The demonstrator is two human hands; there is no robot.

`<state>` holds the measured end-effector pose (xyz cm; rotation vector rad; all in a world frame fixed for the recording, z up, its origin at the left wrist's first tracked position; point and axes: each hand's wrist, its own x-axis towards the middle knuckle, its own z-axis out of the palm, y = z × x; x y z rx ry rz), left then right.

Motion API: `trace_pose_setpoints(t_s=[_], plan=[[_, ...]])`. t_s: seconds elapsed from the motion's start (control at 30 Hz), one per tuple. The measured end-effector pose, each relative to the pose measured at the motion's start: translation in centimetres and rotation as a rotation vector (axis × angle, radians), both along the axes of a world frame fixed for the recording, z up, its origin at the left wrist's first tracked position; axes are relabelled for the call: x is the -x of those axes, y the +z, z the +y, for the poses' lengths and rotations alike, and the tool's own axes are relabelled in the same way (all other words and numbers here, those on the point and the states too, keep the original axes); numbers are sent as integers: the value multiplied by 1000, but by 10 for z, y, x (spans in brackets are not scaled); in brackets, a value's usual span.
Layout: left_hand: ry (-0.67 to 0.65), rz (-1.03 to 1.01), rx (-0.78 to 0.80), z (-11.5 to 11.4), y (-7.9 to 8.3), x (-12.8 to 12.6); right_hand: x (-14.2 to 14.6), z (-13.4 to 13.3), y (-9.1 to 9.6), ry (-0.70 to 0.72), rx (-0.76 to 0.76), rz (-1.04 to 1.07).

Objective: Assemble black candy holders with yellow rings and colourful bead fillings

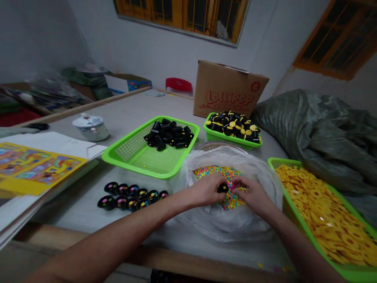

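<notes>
Both my hands meet over a clear plastic bag full of small multicoloured candies. My left hand is closed on a small black cup with a yellow top. My right hand pinches at the same cup from the right, fingers pressed together. On the table to the left lie two rows of black cups filled with coloured candies.
A green basket holds empty black cups. A smaller green basket holds black cups with yellow lids. A green tray of yellow lids is at right. A Lollipop carton, printed sheets and a grey cloth surround them.
</notes>
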<state>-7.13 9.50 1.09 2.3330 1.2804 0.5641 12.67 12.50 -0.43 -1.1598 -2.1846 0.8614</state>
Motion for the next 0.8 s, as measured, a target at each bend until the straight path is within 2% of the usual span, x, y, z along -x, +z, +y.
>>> trace_pose_setpoints(t_s=[0.13, 0.23, 0.33, 0.43, 0.5, 0.57, 0.7, 0.8], plan=[[10, 22, -7, 2, -2, -7, -2, -10, 8, 10, -436, -297], [10, 2, -7, 4, -8, -7, 1, -18, 14, 39, -694, -450], [17, -16, -6, 6, -13, -6, 4, -25, 19, 76, -858, -521], [14, -40, -14, 6, -16, -5, 4, -29, 22, 87, -934, -509], [13, -47, -15, 6, -16, -5, 2, -28, 21, 67, -918, -472], [21, -46, -7, 6, -15, -5, 0, -26, 16, 11, -815, -417], [84, -146, -65, -2, -7, -1, -9, -18, -5, -118, -395, -273], [99, -229, -147, -12, 6, 10, -17, -11, -22, -140, -126, -298]])
